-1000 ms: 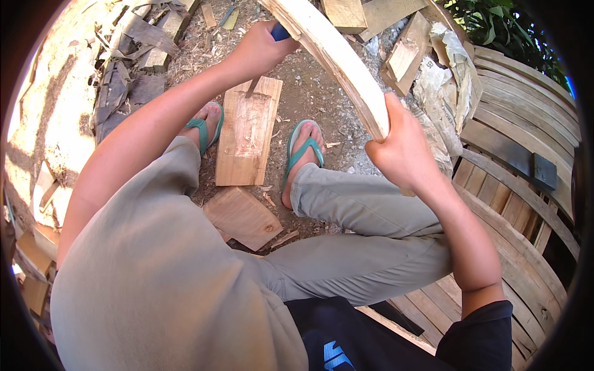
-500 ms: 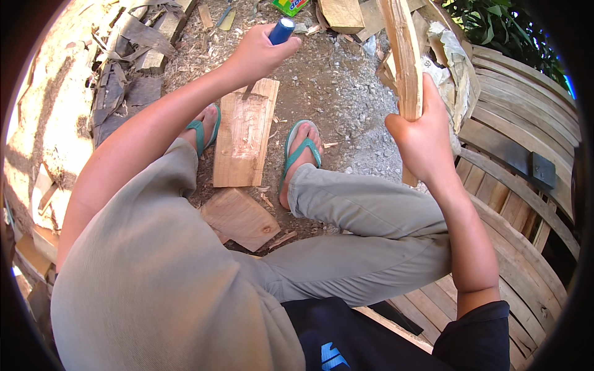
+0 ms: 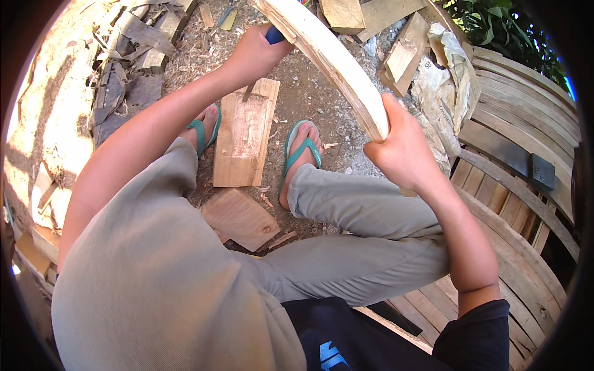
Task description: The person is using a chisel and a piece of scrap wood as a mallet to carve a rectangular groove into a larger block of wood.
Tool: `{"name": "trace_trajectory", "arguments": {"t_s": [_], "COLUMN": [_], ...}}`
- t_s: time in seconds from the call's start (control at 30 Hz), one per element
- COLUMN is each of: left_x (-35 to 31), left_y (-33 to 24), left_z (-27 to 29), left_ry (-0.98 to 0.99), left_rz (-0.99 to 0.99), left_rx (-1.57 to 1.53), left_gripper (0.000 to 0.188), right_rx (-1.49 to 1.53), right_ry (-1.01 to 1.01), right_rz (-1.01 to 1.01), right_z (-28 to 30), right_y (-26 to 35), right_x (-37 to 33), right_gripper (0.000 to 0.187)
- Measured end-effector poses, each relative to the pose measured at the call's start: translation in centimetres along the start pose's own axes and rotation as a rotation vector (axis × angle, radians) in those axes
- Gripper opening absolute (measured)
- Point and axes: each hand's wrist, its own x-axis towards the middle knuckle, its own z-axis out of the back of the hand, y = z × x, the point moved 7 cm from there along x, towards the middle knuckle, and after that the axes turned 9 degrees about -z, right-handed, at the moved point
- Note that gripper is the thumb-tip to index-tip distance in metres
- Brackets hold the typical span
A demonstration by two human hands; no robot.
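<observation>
My left hand [image 3: 255, 55] is closed around the blue handle of a chisel [image 3: 274, 36]. The narrow blade points down at the far end of a wooden block [image 3: 237, 172], which lies on the ground between my feet. A rough, shallow hollow is cut into the block's upper face. In my right hand [image 3: 409, 146] is a thick length of split wood [image 3: 337, 71], gripped near its lower end. It slants up and left, and its far part covers the top of the chisel handle. Whether wood and handle touch, I cannot tell.
Another wood piece [image 3: 240, 217] lies just nearer than the block. My feet in green flip-flops [image 3: 298, 154] flank the block. Slatted wood [image 3: 516, 229] fills the right side. Scrap boards [image 3: 405, 55] and a crumpled sack [image 3: 433, 93] lie far right, bark strips [image 3: 139, 93] far left.
The split wood has swung from nearly upright on the right to a leftward slant over the chisel. My right hand shifted slightly left; my left hand and the block stay in place.
</observation>
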Motion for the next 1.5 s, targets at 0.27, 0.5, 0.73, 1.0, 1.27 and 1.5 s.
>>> {"name": "trace_trajectory", "arguments": {"t_s": [0.27, 0.5, 0.73, 1.0, 1.27, 1.5], "left_x": [0.0, -0.2, -1.4, -2.4, -2.7, -1.2], "left_y": [-3.6, -3.8, -2.7, -3.2, -3.0, -1.4], "left_z": [2.0, 2.3, 0.6, -1.0, -1.0, 3.0], "left_ry": [-0.08, -0.115, 0.015, 0.154, 0.17, -0.085], "left_rz": [-0.147, -0.091, -0.146, -0.229, -0.213, -0.065], "left_rx": [-0.138, -0.191, -0.058, 0.038, 0.013, -0.049], "left_gripper": [0.032, 0.032, 0.034, 0.034, 0.033, 0.035], "right_rx": [0.267, 0.362, 0.254, 0.25, 0.13, 0.14], "right_ry": [-0.201, -0.209, -0.198, -0.186, -0.164, -0.216], "right_rz": [-0.084, -0.082, -0.064, 0.02, 0.183, 0.186], "right_z": [7.6, 8.3, 7.7, 7.2, 5.6, 5.9], "right_y": [0.2, -1.7, -0.5, 0.5, 1.7, 1.2], "right_x": [1.2, 1.4, 0.7, 0.3, -1.3, -1.2], "right_gripper": [0.046, 0.041, 0.048, 0.051, 0.064, 0.05]}}
